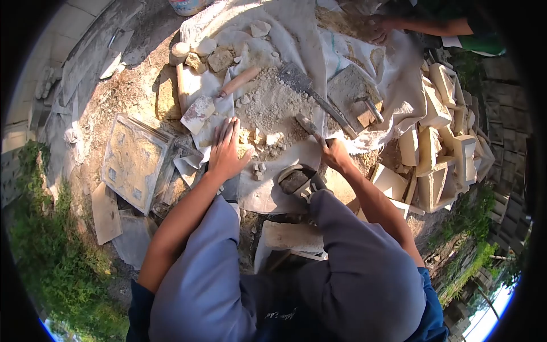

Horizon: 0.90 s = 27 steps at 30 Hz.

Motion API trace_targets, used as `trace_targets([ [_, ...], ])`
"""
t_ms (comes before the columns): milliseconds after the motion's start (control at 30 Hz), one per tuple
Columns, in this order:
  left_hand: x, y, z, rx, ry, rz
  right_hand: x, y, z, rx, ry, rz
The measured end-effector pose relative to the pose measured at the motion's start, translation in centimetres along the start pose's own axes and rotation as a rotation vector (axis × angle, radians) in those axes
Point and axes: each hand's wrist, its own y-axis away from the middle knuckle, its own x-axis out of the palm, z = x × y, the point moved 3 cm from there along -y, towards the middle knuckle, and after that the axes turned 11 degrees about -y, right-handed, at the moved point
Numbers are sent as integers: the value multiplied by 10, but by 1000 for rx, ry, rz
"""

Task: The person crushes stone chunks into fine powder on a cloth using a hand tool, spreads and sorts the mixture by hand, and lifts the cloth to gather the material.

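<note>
My left hand (228, 151) lies flat with its fingers stretched out, at the left edge of a heap of crumbled stone (268, 108) on a pale sheet (256, 194). Yellowish stone chips (259, 137) sit just beside its thumb. My right hand (337, 155) is closed around the handle of what looks like a small hammer (306, 123), its dark head resting toward the rubble. Left of the heap is a trowel (238, 82) with a wooden handle and a dusty blade. A long-handled tool with a flat dark end (296, 78) lies across the heap's far right side.
Another person's arm (427, 25) reaches in at the top right. Pale hollow block pieces (433, 145) are piled on the right. A stone slab (347, 85) carries another hammer (373, 110). A square mould-like panel (134, 162) leans at left; a bucket (187, 5) stands far off.
</note>
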Motion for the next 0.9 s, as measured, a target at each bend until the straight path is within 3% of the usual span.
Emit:
trace_targets([
  [67,0,-6,1,-4,-31,30,-19,8,34,35,-92,41],
  [133,1,1,1,6,12,20,-21,26,47,-69,-320,-86],
  [200,2,1,3,17,-14,14,-7,23,31,-37,-270,-78],
  [267,5,1,3,5,49,13,7,1,-1,63,12,47],
  [333,3,-1,0,7,39,23,-12,4,26,71,4,113],
  [433,4,7,3,7,18,34,-12,25,30,-9,-235,-40],
  [567,4,1,-1,15,6,9,9,-2,-10,108,77,50],
  [667,3,5,1,1,-7,49,-20,20,43,3,-193,60],
  [700,3,6,1,8,0,36,-13,20,31,-20,-214,29],
  [800,4,2,1,27,3,-29,3,8,12,-4,38,45],
  [900,1,-3,4,5,-3,0,-14,11,31,55,-57,11],
])
